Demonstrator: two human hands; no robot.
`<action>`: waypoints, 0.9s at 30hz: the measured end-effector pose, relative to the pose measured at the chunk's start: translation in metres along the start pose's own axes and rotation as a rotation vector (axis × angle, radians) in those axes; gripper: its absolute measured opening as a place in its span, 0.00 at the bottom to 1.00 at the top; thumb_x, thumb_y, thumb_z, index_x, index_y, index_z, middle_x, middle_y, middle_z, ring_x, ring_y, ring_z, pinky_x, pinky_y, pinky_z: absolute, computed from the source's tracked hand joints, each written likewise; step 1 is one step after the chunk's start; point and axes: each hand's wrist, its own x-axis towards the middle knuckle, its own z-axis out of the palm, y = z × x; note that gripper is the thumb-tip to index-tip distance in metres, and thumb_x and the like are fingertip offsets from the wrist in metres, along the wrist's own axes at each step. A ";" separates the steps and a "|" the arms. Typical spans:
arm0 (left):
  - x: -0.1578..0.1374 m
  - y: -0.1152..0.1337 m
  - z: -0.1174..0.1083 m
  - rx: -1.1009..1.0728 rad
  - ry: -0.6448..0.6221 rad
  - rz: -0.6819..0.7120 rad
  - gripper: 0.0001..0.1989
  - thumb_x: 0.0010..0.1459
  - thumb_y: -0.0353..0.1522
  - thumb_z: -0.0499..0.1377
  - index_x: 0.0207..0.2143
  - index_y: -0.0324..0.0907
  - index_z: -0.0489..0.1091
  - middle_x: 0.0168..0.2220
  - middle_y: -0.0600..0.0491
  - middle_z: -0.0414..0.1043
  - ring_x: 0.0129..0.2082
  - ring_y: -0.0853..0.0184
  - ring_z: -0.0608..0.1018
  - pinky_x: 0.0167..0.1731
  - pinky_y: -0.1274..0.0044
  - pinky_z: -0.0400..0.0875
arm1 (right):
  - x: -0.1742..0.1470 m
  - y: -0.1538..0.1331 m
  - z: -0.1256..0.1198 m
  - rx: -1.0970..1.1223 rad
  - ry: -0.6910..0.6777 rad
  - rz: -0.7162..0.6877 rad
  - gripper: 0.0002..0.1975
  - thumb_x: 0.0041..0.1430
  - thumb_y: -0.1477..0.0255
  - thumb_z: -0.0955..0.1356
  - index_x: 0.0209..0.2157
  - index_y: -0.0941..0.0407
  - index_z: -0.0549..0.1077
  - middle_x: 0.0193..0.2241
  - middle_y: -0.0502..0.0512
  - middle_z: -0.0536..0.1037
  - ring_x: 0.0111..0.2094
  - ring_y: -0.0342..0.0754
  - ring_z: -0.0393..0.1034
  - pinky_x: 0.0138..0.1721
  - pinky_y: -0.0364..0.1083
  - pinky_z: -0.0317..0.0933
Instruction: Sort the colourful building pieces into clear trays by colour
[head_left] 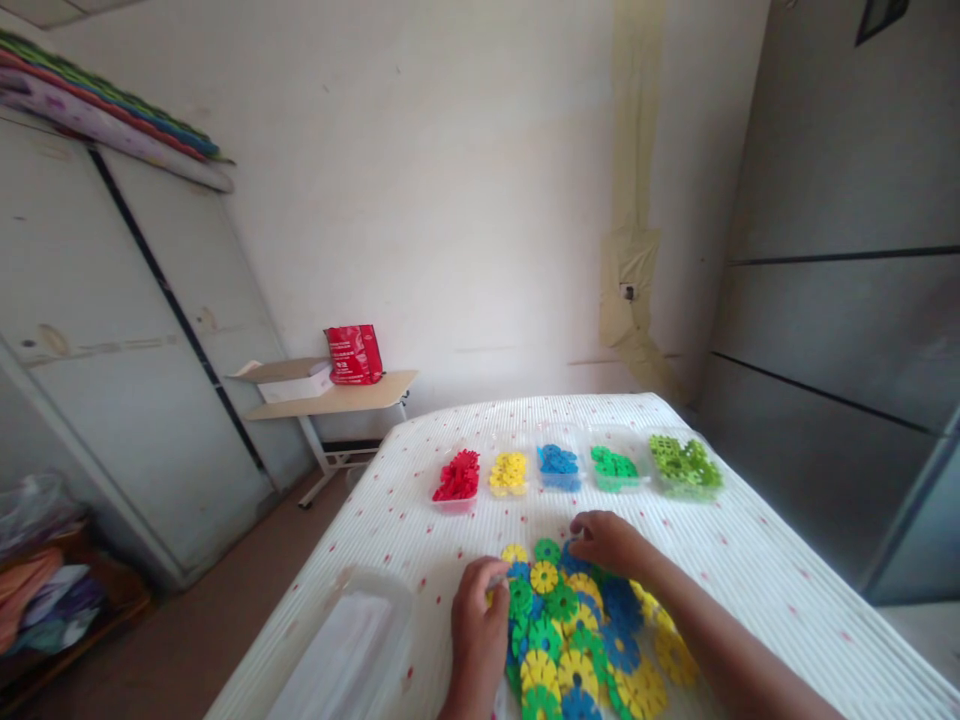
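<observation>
A loose pile of flat, notched plastic flower discs (576,665) in yellow, green and blue lies on the cloth in front of me. My left hand (480,615) is at the pile's left edge, fingers curled and thumb drawn in. A bit of yellow shows between them, but what they hold is mostly hidden. Over the far side of the pile, my right hand (609,543) has its fingers bent and close together at a blue disc (570,556). A green disc (547,550) and a yellow disc (514,553) lie between the hands.
Behind the pile stand clear tubs of red (457,478), yellow (508,473), blue (559,465), green (615,468) and light green pieces (685,465). A translucent container (401,610) lies front left. A side table (337,398) bears a box and a red bag.
</observation>
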 end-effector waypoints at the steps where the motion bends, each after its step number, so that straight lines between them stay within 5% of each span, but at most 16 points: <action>1: 0.000 0.000 0.000 0.002 0.001 0.004 0.10 0.51 0.31 0.52 0.31 0.41 0.73 0.35 0.48 0.75 0.38 0.61 0.76 0.41 0.70 0.71 | 0.000 0.000 0.001 -0.010 -0.014 -0.003 0.12 0.44 0.72 0.68 0.34 0.57 0.77 0.31 0.57 0.78 0.32 0.50 0.70 0.31 0.43 0.55; 15: -0.001 0.003 -0.001 -0.007 0.022 0.038 0.10 0.50 0.29 0.53 0.31 0.41 0.74 0.34 0.49 0.75 0.37 0.62 0.76 0.39 0.71 0.72 | 0.002 -0.004 -0.019 0.177 0.006 0.022 0.10 0.39 0.81 0.67 0.28 0.58 0.72 0.23 0.48 0.73 0.25 0.41 0.64 0.24 0.38 0.52; 27: 0.000 0.004 -0.001 -0.013 0.017 0.026 0.10 0.50 0.30 0.53 0.30 0.41 0.74 0.34 0.49 0.75 0.36 0.62 0.76 0.39 0.71 0.72 | -0.002 0.003 -0.011 0.199 -0.215 0.035 0.18 0.37 0.78 0.69 0.35 0.57 0.78 0.24 0.50 0.77 0.22 0.43 0.68 0.21 0.38 0.57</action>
